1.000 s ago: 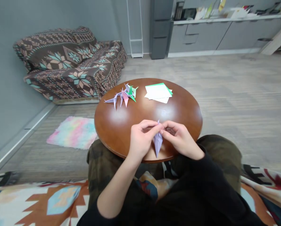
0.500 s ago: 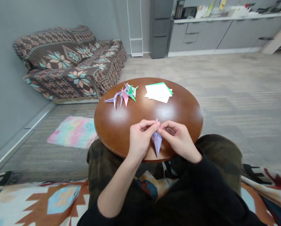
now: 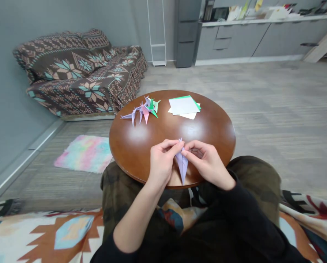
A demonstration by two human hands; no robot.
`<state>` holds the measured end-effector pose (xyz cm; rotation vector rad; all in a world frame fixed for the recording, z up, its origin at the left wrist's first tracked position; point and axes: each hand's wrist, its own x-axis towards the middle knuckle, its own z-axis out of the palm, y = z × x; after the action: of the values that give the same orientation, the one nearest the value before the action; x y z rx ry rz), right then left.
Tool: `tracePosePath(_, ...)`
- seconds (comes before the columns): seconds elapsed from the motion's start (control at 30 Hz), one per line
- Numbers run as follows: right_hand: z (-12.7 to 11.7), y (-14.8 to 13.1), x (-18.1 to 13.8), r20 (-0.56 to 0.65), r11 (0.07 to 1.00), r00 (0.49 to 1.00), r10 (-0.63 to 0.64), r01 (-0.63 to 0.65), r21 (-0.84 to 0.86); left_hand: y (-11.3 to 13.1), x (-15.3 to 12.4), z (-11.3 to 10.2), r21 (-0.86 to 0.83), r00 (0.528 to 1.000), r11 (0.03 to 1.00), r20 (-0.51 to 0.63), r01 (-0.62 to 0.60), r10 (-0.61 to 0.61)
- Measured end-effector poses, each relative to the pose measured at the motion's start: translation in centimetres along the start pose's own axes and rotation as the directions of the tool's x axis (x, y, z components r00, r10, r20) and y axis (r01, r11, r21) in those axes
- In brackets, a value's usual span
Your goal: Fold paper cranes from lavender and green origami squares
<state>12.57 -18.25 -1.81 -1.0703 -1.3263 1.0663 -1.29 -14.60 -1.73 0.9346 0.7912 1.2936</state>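
Observation:
Between my hands is a folded lilac origami paper [image 3: 182,168], a narrow kite shape whose long point faces me. My left hand [image 3: 163,159] pinches its upper left side between thumb and fingers. On the other side, my right hand [image 3: 206,160] grips it with thumb and index finger. A small split tip shows above the fingertips; the folds under them are hidden. Both hands are over the near edge of the round brown table [image 3: 141,149].
At the table's far left stand several folded paper cranes [image 3: 144,111] in lilac, pink and green. A stack of white and green paper sheets [image 3: 184,106] lies at the back right. Beyond are a covered sofa [image 3: 83,76] and a pastel rug [image 3: 83,153].
The fingertips have shifted slightly left at the top of the lilac paper. My right thumb and index finger have come a little away from the left fingertips.

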Motion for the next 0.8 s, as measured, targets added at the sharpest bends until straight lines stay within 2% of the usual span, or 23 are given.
tracePosePath(0.33,0.0,-0.2,0.0,0.007,0.999,1.0,-0.004,0.004,-0.052,-0.1,-0.4,1.2,-0.112,0.992,0.991,-0.095,0.067,-0.078)
tracePosePath(0.53,0.4,-0.4,-0.4,0.055,0.987,0.998,0.038,-0.029,-0.155,0.4,0.4,0.4,-0.109,0.972,0.994,-0.234,-0.029,0.003)
tracePosePath(0.6,0.3,-0.4,-0.4,0.034,0.992,0.999,0.031,-0.027,-0.119,0.4,0.3,0.1,-0.01,0.975,0.995,-0.203,-0.097,0.093)
tracePosePath(0.67,0.0,-0.5,-0.3,0.006,0.998,1.0,0.016,-0.015,-0.063,0.3,-0.1,0.0,0.118,0.974,0.977,-0.12,-0.179,0.193)
tracePosePath(0.8,-0.7,-0.8,-0.1,0.021,1.0,1.0,0.012,-0.012,-0.019,0.1,-0.9,0.2,0.259,0.981,0.947,0.092,-0.191,0.172)
